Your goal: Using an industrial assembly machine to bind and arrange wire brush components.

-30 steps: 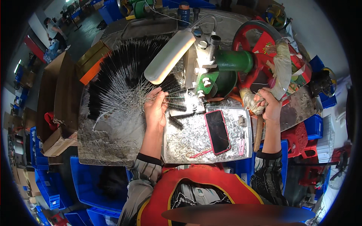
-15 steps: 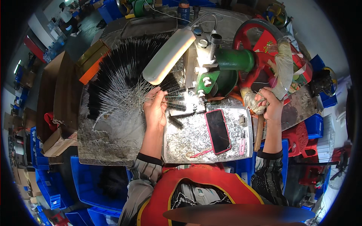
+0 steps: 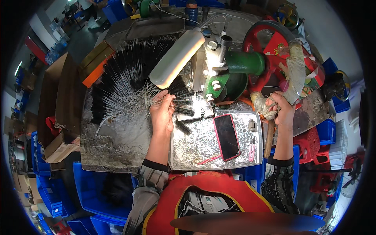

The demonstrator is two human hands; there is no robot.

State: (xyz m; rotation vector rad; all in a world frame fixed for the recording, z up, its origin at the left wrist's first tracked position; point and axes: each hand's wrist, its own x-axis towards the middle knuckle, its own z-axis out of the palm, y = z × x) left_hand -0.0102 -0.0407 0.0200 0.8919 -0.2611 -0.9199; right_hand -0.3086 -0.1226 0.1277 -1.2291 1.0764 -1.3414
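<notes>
My left hand [image 3: 161, 115] is closed in a pinch on thin wire brushes [image 3: 183, 102], their dark bristled ends pointing right at the machine's metal block [image 3: 196, 112]. Left of it spreads a large heap of black-bristled brushes with bare wire stems [image 3: 127, 92]. My right hand [image 3: 283, 109] wraps round a cloth-bound handle [image 3: 260, 105] at the right of the green and red hand-cranked machine [image 3: 244, 62]. A white lamp [image 3: 177, 58] hangs over the heap and lights the block.
A metal tray [image 3: 188, 154] in front of the machine holds a red-cased phone [image 3: 226, 137] and a pink-handled tool [image 3: 251, 152]. Cardboard boxes [image 3: 58, 102] stand left of the table. Blue bins [image 3: 98, 192] sit below it. Red stools [image 3: 307, 143] are at the right.
Both hands keep their grip and have hardly moved. In the far background at upper left, a person has shifted to the right.
</notes>
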